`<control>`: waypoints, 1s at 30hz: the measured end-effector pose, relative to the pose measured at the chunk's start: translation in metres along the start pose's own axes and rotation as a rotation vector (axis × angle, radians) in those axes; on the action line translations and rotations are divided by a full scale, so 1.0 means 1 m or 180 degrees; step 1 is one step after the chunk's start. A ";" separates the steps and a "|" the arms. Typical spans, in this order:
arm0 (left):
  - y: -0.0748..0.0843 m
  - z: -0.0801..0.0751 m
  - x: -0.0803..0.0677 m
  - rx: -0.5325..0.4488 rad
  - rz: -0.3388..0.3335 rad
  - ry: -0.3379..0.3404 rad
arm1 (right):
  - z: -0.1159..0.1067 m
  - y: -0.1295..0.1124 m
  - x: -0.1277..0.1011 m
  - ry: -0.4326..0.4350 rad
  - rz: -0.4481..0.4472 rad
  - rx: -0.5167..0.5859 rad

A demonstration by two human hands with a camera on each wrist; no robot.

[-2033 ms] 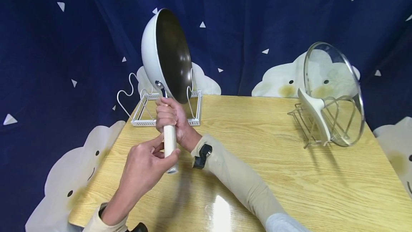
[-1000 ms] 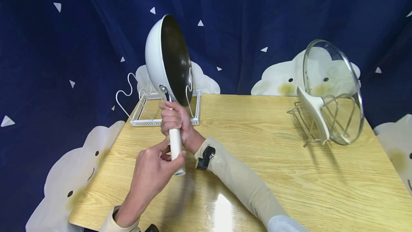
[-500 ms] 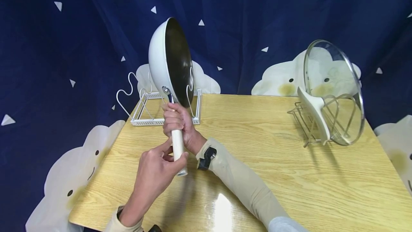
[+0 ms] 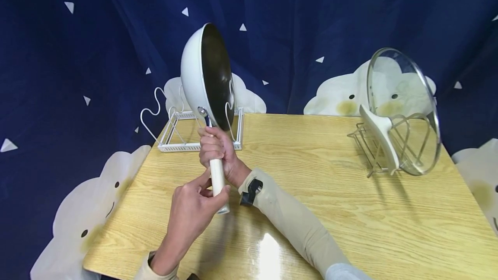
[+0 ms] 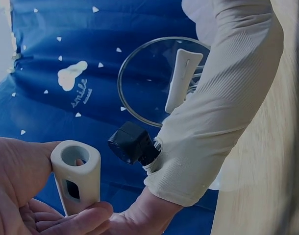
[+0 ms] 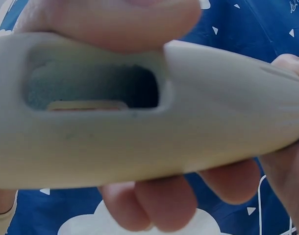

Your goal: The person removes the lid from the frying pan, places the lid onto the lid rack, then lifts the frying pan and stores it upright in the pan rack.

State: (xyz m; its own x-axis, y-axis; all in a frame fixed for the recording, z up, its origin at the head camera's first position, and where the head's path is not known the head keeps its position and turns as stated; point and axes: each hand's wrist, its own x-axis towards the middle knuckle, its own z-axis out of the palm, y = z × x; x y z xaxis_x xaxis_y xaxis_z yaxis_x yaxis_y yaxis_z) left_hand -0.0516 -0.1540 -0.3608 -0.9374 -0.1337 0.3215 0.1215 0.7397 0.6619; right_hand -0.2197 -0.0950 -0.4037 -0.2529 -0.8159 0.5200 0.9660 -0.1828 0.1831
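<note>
A deep frying pan (image 4: 192, 72), white outside and dark inside, is tilted on its side with its bowl pointing up and away. My right hand (image 4: 218, 148) grips the upper part of its pale handle (image 4: 217, 176), close to the metal joint. Lower down, my left hand (image 4: 190, 211) pinches the handle's end between thumb and fingers. At the far left of the table a white wire rack (image 4: 179, 147) stands behind my hands; one wire loop crosses in front of the pan's right rim. The handle's hollow end (image 5: 78, 161) faces the left wrist view, and its slot fills much of the right wrist view.
On the table's right side, a glass lid (image 4: 435, 118) with a white handle (image 4: 383, 131) leans upright in a metal wire stand (image 4: 363, 148). A dark blue curtain (image 4: 288, 33) with clouds and triangles hangs behind the wooden table (image 4: 295, 150).
Over the last two seconds, the pan and both hands have shifted to the right and slightly down, more slowly toward the end. Both hands keep their hold; the lid has stayed put.
</note>
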 end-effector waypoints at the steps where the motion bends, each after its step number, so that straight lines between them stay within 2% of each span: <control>1: 0.000 0.001 0.000 -0.0004 0.0007 0.0014 | -0.001 0.000 -0.001 0.0007 -0.0004 0.0007; 14: -0.005 0.011 -0.002 -0.0014 -0.0026 0.0052 | -0.011 -0.003 -0.009 -0.0009 0.0000 0.0079; 22: -0.007 0.015 -0.006 -0.0085 -0.0129 0.0014 | -0.016 -0.004 -0.013 0.0050 -0.0007 0.0033; 30: -0.010 0.020 -0.009 -0.0057 -0.0083 0.0014 | -0.020 -0.005 -0.017 0.0052 -0.0016 0.0017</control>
State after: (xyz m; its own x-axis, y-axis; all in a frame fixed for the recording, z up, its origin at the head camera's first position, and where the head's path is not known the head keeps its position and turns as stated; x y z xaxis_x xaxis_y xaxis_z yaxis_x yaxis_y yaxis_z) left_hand -0.0508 -0.1471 -0.3840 -0.9389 -0.1559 0.3068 0.1027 0.7240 0.6822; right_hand -0.2196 -0.0913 -0.4299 -0.2568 -0.8238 0.5053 0.9644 -0.1841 0.1900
